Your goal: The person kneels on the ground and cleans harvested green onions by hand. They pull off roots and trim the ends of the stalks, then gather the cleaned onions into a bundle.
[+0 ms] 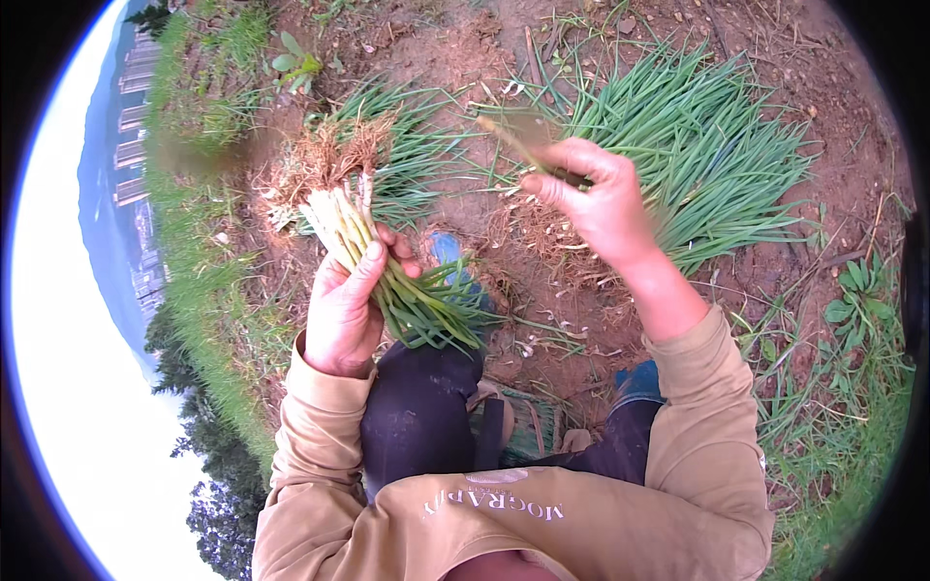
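My left hand [356, 298] is closed around a bunch of green onions [349, 221], their pale stems and brown roots pointing up and away, the green leaves hanging over my knee. My right hand [596, 196] pinches a thin stalk or strip [508, 138] between thumb and fingers; it is motion-blurred, so its kind is unclear. Beyond and right of that hand lies a large heap of green onions [697, 145] with roots toward me. Behind the held bunch rests a smaller pile of green onions [414, 145], leaves pointing right.
Reddish-brown soil [465, 65] carries loose roots and peeled scraps [559, 330]. My blue footwear [447, 250] shows near the left knee, with a second blue shoe or boot [641, 381] at right. Grass [211, 290] edges the left, weeds [857, 301] the right.
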`<action>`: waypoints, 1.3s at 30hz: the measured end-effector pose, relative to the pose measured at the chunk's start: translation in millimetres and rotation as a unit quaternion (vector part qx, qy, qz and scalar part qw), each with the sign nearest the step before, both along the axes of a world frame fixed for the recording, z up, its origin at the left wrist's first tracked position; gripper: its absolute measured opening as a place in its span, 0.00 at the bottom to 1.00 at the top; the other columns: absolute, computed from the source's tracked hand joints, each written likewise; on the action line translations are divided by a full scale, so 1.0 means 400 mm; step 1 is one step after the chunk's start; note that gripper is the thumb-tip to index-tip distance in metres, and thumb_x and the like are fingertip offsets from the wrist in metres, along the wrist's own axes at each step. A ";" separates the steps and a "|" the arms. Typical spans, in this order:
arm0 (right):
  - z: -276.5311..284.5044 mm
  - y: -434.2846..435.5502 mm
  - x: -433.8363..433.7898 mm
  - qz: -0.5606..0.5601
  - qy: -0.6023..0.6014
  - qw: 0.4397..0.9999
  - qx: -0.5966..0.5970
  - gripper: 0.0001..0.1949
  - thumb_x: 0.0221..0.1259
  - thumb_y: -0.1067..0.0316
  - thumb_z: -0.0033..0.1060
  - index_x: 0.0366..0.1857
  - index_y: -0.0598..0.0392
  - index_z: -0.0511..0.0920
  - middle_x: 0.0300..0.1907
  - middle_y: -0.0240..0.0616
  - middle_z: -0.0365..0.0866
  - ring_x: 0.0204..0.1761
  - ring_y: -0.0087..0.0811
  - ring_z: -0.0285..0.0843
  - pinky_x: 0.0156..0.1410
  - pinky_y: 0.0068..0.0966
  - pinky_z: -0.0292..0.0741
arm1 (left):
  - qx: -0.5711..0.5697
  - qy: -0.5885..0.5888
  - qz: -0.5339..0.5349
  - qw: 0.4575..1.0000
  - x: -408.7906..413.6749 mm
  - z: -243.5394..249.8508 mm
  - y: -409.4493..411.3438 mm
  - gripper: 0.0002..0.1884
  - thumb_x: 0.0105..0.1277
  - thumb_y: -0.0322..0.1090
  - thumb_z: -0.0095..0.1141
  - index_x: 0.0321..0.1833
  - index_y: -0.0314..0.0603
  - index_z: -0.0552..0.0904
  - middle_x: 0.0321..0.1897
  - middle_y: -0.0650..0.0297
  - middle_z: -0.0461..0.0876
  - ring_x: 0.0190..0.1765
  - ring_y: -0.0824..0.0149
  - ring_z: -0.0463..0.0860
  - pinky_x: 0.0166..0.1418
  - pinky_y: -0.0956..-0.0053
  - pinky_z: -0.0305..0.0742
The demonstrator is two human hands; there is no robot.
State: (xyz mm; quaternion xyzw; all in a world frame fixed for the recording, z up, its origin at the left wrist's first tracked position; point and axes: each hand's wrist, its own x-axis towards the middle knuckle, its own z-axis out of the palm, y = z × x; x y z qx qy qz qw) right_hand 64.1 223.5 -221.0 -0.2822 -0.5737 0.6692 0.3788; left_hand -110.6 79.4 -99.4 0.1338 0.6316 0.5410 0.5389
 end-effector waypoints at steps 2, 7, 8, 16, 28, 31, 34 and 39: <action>0.062 -0.054 0.018 0.004 0.061 0.998 -0.007 0.14 0.46 0.69 0.71 0.39 0.58 0.83 0.28 0.33 0.80 0.31 0.22 0.73 0.35 0.22 0.70 | 0.011 0.004 -0.011 1.000 0.045 0.012 0.019 0.08 0.69 0.34 0.49 0.46 0.40 0.72 0.40 0.60 0.76 0.43 0.66 0.79 0.48 0.70 0.77; 0.076 -0.144 0.042 -0.011 0.059 0.998 0.036 0.16 0.46 0.65 0.70 0.41 0.56 0.82 0.30 0.41 0.80 0.32 0.38 0.79 0.38 0.28 0.73 | 0.064 0.005 0.042 0.997 0.182 0.000 0.044 0.07 0.69 0.33 0.48 0.46 0.40 0.74 0.45 0.57 0.78 0.48 0.65 0.79 0.54 0.69 0.75; 0.074 -0.146 0.051 -0.022 0.054 0.998 0.036 0.16 0.46 0.64 0.69 0.41 0.55 0.82 0.31 0.43 0.81 0.33 0.40 0.79 0.38 0.30 0.73 | 0.076 0.013 0.036 0.996 0.184 -0.011 0.047 0.08 0.70 0.33 0.46 0.48 0.39 0.74 0.49 0.54 0.77 0.50 0.63 0.78 0.56 0.66 0.75; 0.046 -0.168 0.102 -0.021 -0.002 0.993 0.117 0.12 0.51 0.60 0.63 0.39 0.51 0.81 0.29 0.38 0.76 0.32 0.41 0.76 0.37 0.35 0.72 | 0.106 0.026 0.040 0.993 0.239 -0.083 0.062 0.08 0.71 0.32 0.45 0.49 0.41 0.73 0.49 0.53 0.78 0.52 0.62 0.78 0.55 0.69 0.75; 0.007 -0.136 0.140 0.004 -0.032 0.992 0.120 0.14 0.55 0.61 0.61 0.44 0.52 0.80 0.37 0.36 0.80 0.36 0.37 0.79 0.41 0.31 0.76 | 0.078 0.003 -0.031 0.996 0.260 -0.091 0.133 0.11 0.69 0.31 0.48 0.52 0.36 0.69 0.32 0.63 0.77 0.46 0.64 0.78 0.53 0.72 0.74; -0.056 -0.170 0.155 0.076 0.087 0.993 -0.015 0.17 0.57 0.59 0.61 0.50 0.52 0.78 0.42 0.36 0.82 0.40 0.30 0.81 0.46 0.26 0.76 | 0.067 -0.001 -0.044 0.997 0.254 -0.055 0.121 0.08 0.69 0.30 0.47 0.48 0.38 0.70 0.31 0.62 0.75 0.41 0.63 0.80 0.49 0.69 0.76; -0.104 -0.186 0.200 0.252 0.059 0.942 -0.214 0.21 0.60 0.56 0.59 0.55 0.55 0.75 0.43 0.36 0.83 0.45 0.25 0.79 0.51 0.26 0.75 | 0.053 0.043 -0.004 0.998 0.239 -0.016 0.103 0.07 0.70 0.29 0.45 0.48 0.38 0.70 0.29 0.63 0.72 0.35 0.64 0.79 0.44 0.68 0.77; -0.189 -0.227 0.271 0.325 -0.162 0.925 -0.111 0.19 0.61 0.58 0.56 0.53 0.55 0.76 0.44 0.44 0.82 0.44 0.36 0.80 0.48 0.30 0.76 | 0.007 0.013 -0.036 0.999 0.231 0.020 0.071 0.09 0.68 0.32 0.49 0.47 0.37 0.70 0.27 0.62 0.72 0.30 0.66 0.77 0.36 0.73 0.74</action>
